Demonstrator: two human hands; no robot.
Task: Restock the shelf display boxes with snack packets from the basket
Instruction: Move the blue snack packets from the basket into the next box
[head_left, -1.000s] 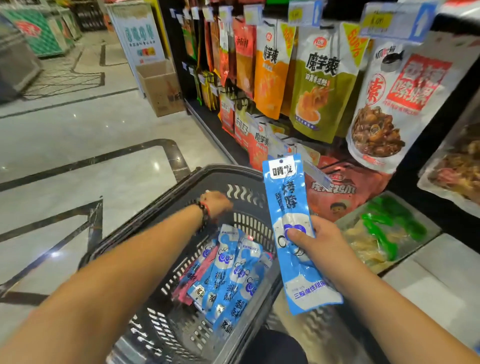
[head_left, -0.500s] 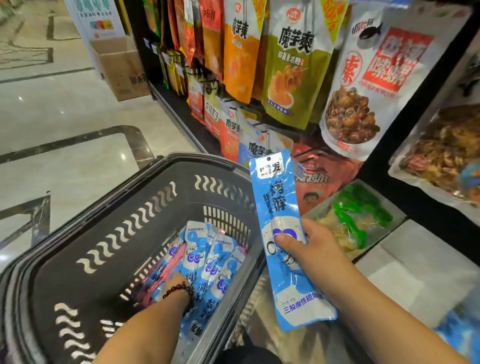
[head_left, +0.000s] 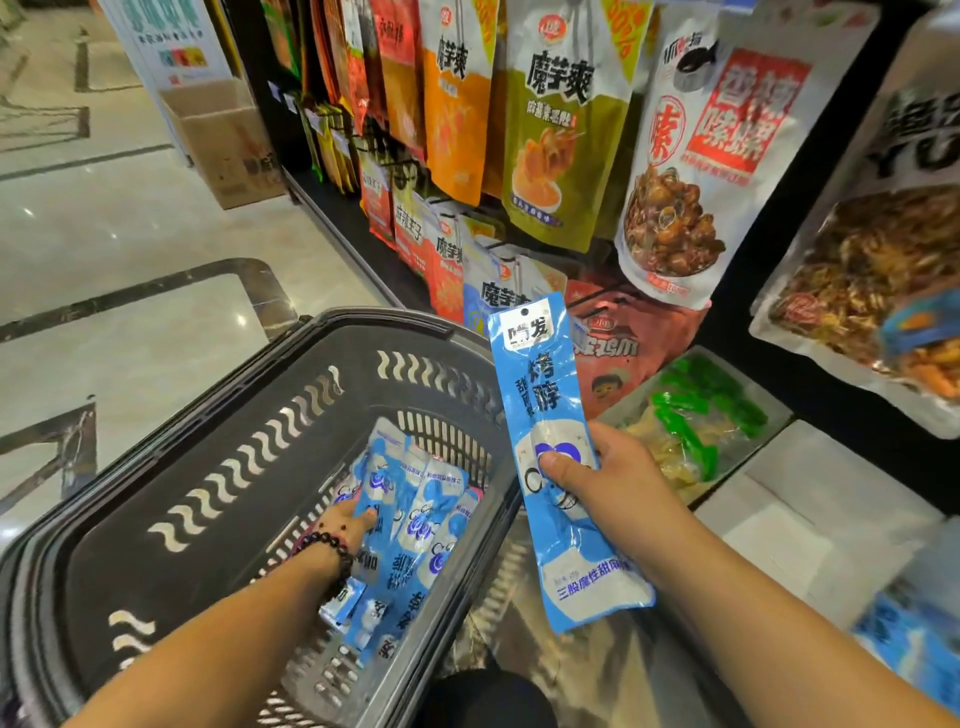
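Right hand (head_left: 608, 478): grips one long, flat blue-and-white plastic snack packet (head_left: 558, 457) at mid-length, thumb across the printed face, fingers hidden behind it.
Reason for hold: a judgement — the packet stands near upright, hang-hole end up, label toward the person, which suits sliding it end-on into a display box.
Right arm pose: forearm enters from lower right, wrist straight, the hand raised above and to the right of the basket rim.
Left hand (head_left: 349, 522): reaches down into the dark grey slotted plastic shopping basket (head_left: 208, 467), fingers extended onto the topmost packet; a closed grip cannot be confirmed.
Left arm pose: forearm slopes down from lower left; a dark beaded bracelet (head_left: 326, 546) sits at the wrist.
Stock location: a pile of matching blue packets (head_left: 415, 519) lies just beyond and beneath the left hand, against the basket's near-right corner.
Destination: pale open boxes (head_left: 810, 499) on the low shelf lie to the right of the right hand; which one takes this packet cannot be told.
Surroundings: hanging snack pouches (head_left: 566, 130) above the right hand.
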